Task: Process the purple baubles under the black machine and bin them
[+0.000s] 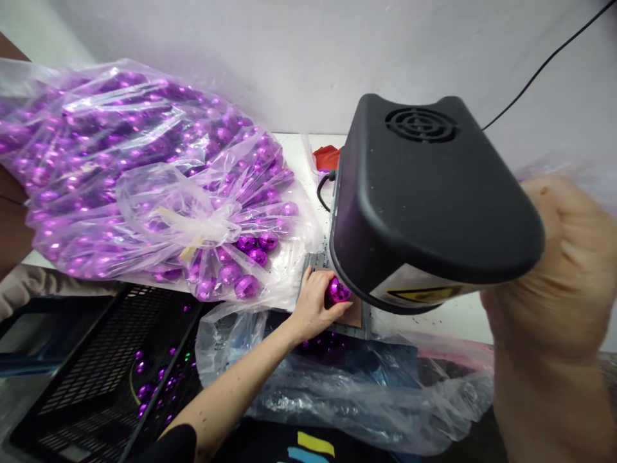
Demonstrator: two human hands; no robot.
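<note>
My left hand [315, 302] pinches a shiny purple mirror ball [339, 290] between thumb and fingers. It holds the ball over a brown pad [355, 314] on a grey base plate [369, 325], beneath the front of a black machine [429, 206]. The machine's housing has a round vent on top and a yellow warning label [419, 294]. My right hand [573, 257] is closed at the machine's right side, close to the camera; the housing hides its fingertips and whatever they grip.
A large tied clear bag [144, 148] of purple balls fills the left of the white table. Below it, a black crate [87, 360] holds loose purple balls. Clear plastic sheeting [361, 392] lies across my lap. A red item [326, 158] sits behind the machine; a black cable [544, 67] hangs at right.
</note>
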